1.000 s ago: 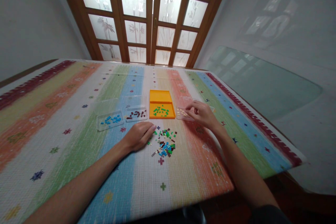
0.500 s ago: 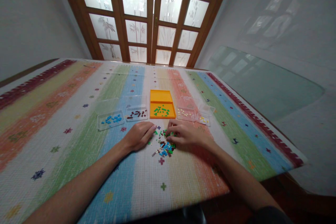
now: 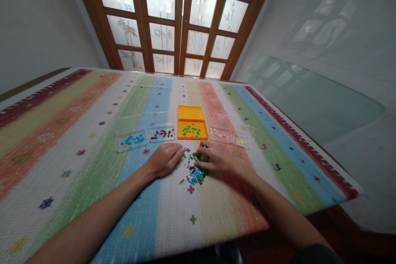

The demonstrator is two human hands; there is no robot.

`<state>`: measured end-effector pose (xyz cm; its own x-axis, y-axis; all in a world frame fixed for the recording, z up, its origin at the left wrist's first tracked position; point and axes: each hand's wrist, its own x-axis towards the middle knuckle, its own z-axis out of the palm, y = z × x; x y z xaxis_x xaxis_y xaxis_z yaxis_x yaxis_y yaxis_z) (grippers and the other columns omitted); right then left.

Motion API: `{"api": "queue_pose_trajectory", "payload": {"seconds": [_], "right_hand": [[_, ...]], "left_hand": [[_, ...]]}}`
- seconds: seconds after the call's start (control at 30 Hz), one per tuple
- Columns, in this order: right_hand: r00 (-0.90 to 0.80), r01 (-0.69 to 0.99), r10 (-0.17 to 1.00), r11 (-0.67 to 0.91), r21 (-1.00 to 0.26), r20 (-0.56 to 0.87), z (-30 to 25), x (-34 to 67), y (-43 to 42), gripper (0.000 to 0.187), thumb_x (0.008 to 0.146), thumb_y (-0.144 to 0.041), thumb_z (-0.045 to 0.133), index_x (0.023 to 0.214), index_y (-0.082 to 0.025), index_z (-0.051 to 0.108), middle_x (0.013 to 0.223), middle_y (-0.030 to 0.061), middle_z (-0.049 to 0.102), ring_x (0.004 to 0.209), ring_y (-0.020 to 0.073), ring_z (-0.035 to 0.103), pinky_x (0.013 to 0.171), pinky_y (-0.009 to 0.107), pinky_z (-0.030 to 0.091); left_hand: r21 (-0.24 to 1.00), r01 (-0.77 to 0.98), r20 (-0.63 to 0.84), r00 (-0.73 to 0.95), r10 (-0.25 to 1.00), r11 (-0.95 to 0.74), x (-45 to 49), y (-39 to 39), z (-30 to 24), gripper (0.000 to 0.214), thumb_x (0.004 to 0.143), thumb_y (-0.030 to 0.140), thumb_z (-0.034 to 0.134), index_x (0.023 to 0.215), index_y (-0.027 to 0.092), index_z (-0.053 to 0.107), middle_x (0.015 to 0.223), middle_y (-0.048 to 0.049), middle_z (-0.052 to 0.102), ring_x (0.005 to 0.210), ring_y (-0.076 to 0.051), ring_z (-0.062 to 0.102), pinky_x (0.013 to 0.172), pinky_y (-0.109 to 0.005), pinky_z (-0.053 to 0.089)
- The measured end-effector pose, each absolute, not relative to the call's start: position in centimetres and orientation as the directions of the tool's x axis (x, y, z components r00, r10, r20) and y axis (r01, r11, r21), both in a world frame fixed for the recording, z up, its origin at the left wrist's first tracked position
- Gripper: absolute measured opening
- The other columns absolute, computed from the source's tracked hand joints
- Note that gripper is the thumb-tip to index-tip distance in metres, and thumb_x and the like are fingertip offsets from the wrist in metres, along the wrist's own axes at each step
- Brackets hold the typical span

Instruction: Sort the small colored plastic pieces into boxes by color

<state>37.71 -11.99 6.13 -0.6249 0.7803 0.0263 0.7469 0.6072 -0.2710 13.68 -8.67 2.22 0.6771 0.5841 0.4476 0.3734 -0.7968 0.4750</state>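
Observation:
A loose pile of small building bricks (image 3: 194,175) in blue, green, brown and pale colours lies on the striped tablecloth between my hands. My left hand (image 3: 165,159) rests on the cloth left of the pile, its fingers curled together; whatever may be inside them is hidden. Over the right side of the pile, my right hand (image 3: 218,158) reaches in with bent fingers, thumb and fingertips apart, touching or just above the bricks. Straight ahead of the hands, an orange case (image 3: 192,137) lies open with green bricks in its near half.
Left of the orange case stand a clear box (image 3: 117,147) with blue bricks and a clear box (image 3: 162,140) with brown ones. To its right, a clear box (image 3: 227,140) holds cream pieces and a smaller box (image 3: 246,145) yellow ones. Glazed wooden doors (image 3: 179,20) stand behind the table.
The fingers of my right hand have shifted slightly over the pile. My left hand stays in place, and the whole view has moved a little.

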Motion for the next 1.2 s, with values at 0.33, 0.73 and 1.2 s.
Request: {"api": "queue_pose_trajectory", "payload": {"seconds": [0.33,0.73,1.2], "right_hand": [[-0.642,0.730,0.765,0.629,-0.267,0.048,5.62,37.59,-12.02,0.017,0.093,-0.032,0.066,0.096,-0.016,0.070,0.098,0.0087,0.063,0.081,0.0181,0.055,0.071,0.031,0.041],[-0.582,0.771,0.812,0.563,-0.298,0.030,5.90,37.65,-11.98,0.014,0.087,-0.026,0.069,0.097,-0.015,0.070,0.094,0.0075,0.064,0.081,0.0183,0.056,0.071,0.030,0.040],[-0.560,0.789,0.828,0.536,-0.300,0.007,6.21,37.01,-12.00,0.020,0.094,-0.020,0.057,0.093,-0.014,0.075,0.093,0.0089,0.067,0.079,0.0168,0.057,0.071,0.029,0.041]], "left_hand": [[0.457,0.374,0.461,0.676,0.575,-0.807,13.75,-8.66,2.09,0.039,0.107,0.029,0.032,0.075,0.019,0.053,0.070,-0.0017,0.059,0.064,-0.016,0.053,0.065,-0.028,0.042],[0.474,0.388,0.433,0.679,0.593,-0.790,13.75,-8.63,2.14,0.041,0.107,0.031,0.031,0.073,0.019,0.052,0.068,-0.0007,0.056,0.063,-0.016,0.051,0.066,-0.028,0.042],[0.456,0.386,0.447,0.680,0.581,-0.802,13.78,-8.62,2.00,0.039,0.107,0.029,0.032,0.076,0.019,0.054,0.070,-0.0017,0.060,0.065,-0.016,0.054,0.066,-0.028,0.044]]}}
